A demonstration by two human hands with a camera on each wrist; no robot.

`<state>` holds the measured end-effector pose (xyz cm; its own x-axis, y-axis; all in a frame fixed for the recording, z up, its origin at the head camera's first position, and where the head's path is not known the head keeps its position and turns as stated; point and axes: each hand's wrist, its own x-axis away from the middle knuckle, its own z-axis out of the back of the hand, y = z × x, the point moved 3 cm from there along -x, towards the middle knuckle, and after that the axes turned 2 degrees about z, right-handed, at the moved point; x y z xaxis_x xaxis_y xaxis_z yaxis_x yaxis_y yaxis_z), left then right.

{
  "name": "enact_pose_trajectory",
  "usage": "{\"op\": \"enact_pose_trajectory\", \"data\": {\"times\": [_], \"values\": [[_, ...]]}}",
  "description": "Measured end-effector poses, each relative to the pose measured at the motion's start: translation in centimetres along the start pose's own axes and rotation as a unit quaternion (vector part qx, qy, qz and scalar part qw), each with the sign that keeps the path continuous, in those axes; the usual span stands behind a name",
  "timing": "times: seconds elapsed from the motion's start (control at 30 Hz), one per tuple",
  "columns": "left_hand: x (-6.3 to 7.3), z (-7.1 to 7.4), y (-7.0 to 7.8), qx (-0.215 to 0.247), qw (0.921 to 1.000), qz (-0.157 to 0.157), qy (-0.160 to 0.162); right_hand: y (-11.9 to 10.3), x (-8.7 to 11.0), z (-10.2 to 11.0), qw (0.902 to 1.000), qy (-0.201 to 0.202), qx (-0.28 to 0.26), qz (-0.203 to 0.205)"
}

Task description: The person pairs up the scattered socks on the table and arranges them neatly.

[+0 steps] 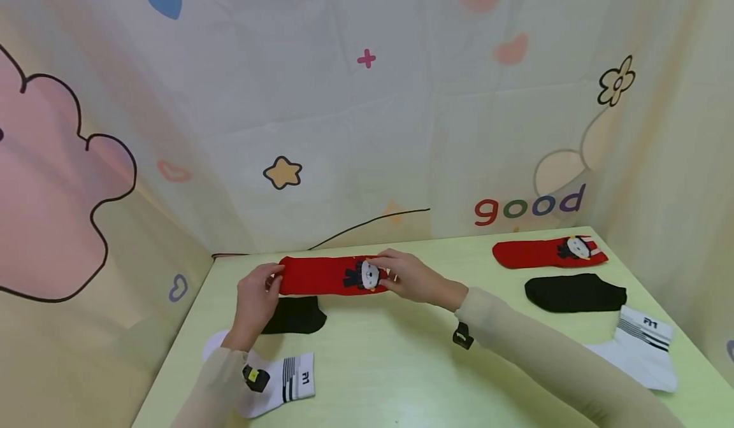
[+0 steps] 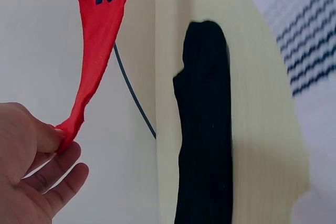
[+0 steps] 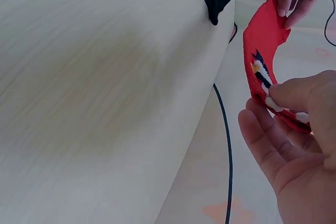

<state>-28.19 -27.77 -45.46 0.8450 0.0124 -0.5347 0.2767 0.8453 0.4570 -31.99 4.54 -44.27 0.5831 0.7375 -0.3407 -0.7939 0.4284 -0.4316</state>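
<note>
A red sock [image 1: 318,276] with a white cartoon face and black bow is stretched level between both hands, near the table's back edge. My left hand [image 1: 258,297] pinches its plain end between thumb and fingers, as the left wrist view also shows. At the patterned end, my right hand [image 1: 414,276] grips the sock, thumb over the cartoon face and fingers behind. Below the red sock a black sock [image 1: 298,315] lies on the table, partly hidden by the left hand. A white striped sock [image 1: 298,380] lies nearer, under the left forearm.
On the right side of the table [image 1: 401,377] lie another red sock [image 1: 527,254], a black sock [image 1: 575,293] and a white striped sock [image 1: 645,351], the last partly behind the right sleeve. A printed curtain [image 1: 355,122] hangs behind the table's back edge.
</note>
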Motion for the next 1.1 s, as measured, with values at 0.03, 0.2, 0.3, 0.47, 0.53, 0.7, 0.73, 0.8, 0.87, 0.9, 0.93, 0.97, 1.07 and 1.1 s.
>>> {"op": "enact_pose_trajectory", "data": {"times": [0.03,0.2,0.3,0.47,0.53,0.7,0.73,0.8,0.87,0.9,0.93,0.97,1.07,1.1], "values": [[0.1,-0.1,0.2,0.001,1.0,-0.001,0.0,0.0,0.2,0.1,1.0,0.001,0.003,-0.001],[0.4,-0.3,1.1,0.014,0.9999,-0.008,0.005,0.1,1.5,0.7,0.9999,0.006,0.003,-0.013],[0.7,-0.5,1.7,0.02,0.9996,-0.019,0.01,0.1,2.3,1.1,0.9998,0.006,-0.002,-0.021],[1.1,-0.8,2.8,0.034,0.9989,-0.032,0.01,0.0,3.6,1.9,0.9992,0.003,-0.011,-0.039],[1.2,-0.9,3.2,0.038,0.9987,-0.033,0.005,0.0,4.1,2.4,0.9989,0.004,-0.013,-0.045],[1.7,-1.6,3.9,0.047,0.9981,-0.039,-0.007,-0.1,5.6,3.2,0.9985,0.006,-0.02,-0.051],[1.8,-1.7,4.1,0.049,0.9978,-0.043,-0.009,-0.1,5.9,3.3,0.9984,0.007,-0.02,-0.052],[2.0,-2.0,4.4,0.056,0.9972,-0.046,-0.014,-0.2,6.6,3.6,0.9982,0.008,-0.021,-0.056],[2.2,-2.2,4.8,0.062,0.9967,-0.05,-0.017,-0.2,7.1,3.8,0.9982,0.009,-0.021,-0.056],[2.3,-2.3,5.1,0.066,0.9963,-0.051,-0.019,-0.2,7.4,4.0,0.9982,0.009,-0.02,-0.055],[2.5,-2.4,5.3,0.069,0.996,-0.053,-0.02,-0.3,7.7,4.1,0.9982,0.009,-0.02,-0.056],[2.6,-2.5,5.4,0.073,0.9957,-0.055,-0.02,-0.3,8.0,4.2,0.9981,0.008,-0.02,-0.058],[2.9,-2.8,6.0,0.084,0.9943,-0.063,-0.021,-0.2,9.0,4.6,0.9977,0.008,-0.02,-0.065],[3.0,-2.9,6.2,0.09,0.9935,-0.067,-0.021,-0.2,9.4,4.7,0.9975,0.007,-0.019,-0.067]]}}
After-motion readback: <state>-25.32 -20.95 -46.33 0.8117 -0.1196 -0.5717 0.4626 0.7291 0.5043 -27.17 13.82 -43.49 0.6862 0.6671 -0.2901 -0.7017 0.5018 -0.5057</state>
